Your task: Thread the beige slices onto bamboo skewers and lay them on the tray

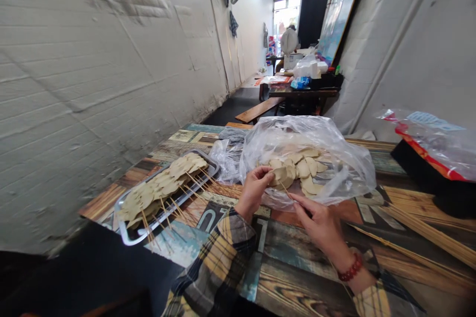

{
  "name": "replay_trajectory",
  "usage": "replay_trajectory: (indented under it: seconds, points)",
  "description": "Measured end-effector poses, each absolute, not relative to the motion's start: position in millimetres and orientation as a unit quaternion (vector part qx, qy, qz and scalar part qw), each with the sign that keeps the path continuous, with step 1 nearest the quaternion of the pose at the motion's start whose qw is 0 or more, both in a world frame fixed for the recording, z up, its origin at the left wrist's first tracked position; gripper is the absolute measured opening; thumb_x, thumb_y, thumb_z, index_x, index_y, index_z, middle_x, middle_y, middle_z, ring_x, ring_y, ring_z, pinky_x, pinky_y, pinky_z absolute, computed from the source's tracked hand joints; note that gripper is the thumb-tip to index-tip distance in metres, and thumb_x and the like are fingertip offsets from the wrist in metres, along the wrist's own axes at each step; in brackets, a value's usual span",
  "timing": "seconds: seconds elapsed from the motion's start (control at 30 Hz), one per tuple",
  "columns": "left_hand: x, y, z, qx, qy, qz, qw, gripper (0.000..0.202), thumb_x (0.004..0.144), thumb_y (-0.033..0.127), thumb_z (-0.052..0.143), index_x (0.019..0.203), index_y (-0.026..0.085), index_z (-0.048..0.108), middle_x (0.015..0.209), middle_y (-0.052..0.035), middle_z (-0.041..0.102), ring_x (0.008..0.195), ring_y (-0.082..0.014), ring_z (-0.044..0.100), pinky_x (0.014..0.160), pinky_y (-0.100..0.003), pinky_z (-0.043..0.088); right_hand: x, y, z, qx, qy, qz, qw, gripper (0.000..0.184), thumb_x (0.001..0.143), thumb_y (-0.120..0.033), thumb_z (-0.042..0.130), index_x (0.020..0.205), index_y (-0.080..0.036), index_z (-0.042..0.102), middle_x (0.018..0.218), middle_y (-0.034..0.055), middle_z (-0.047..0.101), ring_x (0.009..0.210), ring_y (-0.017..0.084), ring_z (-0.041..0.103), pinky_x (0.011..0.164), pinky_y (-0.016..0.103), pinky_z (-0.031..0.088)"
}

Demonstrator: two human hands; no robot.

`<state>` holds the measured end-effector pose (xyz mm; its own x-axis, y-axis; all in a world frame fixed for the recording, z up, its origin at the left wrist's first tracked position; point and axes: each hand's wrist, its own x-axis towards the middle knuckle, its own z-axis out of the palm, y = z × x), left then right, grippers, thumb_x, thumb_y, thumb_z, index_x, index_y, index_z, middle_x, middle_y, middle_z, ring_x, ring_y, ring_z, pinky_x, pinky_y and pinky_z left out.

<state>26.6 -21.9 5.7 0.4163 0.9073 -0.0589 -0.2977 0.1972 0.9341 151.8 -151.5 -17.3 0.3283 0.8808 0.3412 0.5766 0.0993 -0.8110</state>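
Note:
Between the thumb and fingers of my left hand [255, 189] is a flat, pale beige slice [279, 175]. My right hand [316, 218] pinches a thin wooden skewer [285, 189], whose tip meets the slice; whether it has gone through I cannot tell. Just beyond both hands, a clear plastic bag [344, 158] lies spread open with many loose slices [309, 168] inside. On the left, a metal tray [128, 240] carries slices threaded on skewers [163, 185], their bare sticks pointing over the tray's near edge.
Bundled bare skewers [431, 230] lie at the right of the patterned wooden table [293, 287]. A black container with red-edged plastic packaging [433, 158] stands at the right. Crumpled clear plastic [226, 158] sits between tray and bag. Behind are a bench [260, 110] and another loaded table [303, 93].

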Motion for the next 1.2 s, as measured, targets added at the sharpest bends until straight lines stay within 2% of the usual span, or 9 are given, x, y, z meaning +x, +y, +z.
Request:
replay_trajectory:
  seconds: [0.2,0.47,0.93,1.2]
  points:
    - [25,-24,8,0.430,0.320,0.413,0.736,0.038,0.052,0.035,0.085,0.076,0.014,0.065,0.074,-0.0001,0.060,0.064,-0.0102,0.055,0.062,-0.026,0.049,156,-154,-27,-0.654,-0.565,0.158,0.477,0.033,0.088,-0.034,0.050,0.109,-0.022,0.073,0.109,0.0064,0.073,0.097,0.023,0.071,0.086,0.037,0.057]
    - [24,-25,9,0.422,0.327,0.401,0.744,0.036,0.053,0.038,0.082,0.075,0.013,0.066,0.072,0.0002,0.057,0.063,-0.0097,0.053,0.061,-0.026,0.046,163,-154,-39,-0.664,-0.584,0.139,0.446,0.036,0.091,-0.040,0.049,0.114,-0.023,0.070,0.114,0.0063,0.072,0.103,0.024,0.068,0.093,0.040,0.053]
    - [26,-25,5,0.402,0.324,0.388,0.764,0.034,0.051,0.037,0.082,0.068,0.013,0.065,0.061,0.0022,0.053,0.054,-0.0065,0.045,0.055,-0.023,0.037,168,-154,-45,-0.662,-0.599,0.117,0.434,0.035,0.091,-0.043,0.049,0.112,-0.026,0.071,0.114,0.0043,0.071,0.103,0.023,0.068,0.094,0.040,0.053]
    - [26,-27,7,0.385,0.331,0.380,0.773,0.034,0.049,0.035,0.083,0.064,0.013,0.063,0.059,0.0033,0.049,0.053,-0.0063,0.042,0.055,-0.024,0.038,168,-155,-43,-0.654,-0.601,0.121,0.442,0.035,0.091,-0.042,0.049,0.112,-0.025,0.071,0.114,0.0047,0.071,0.102,0.023,0.069,0.092,0.040,0.055]
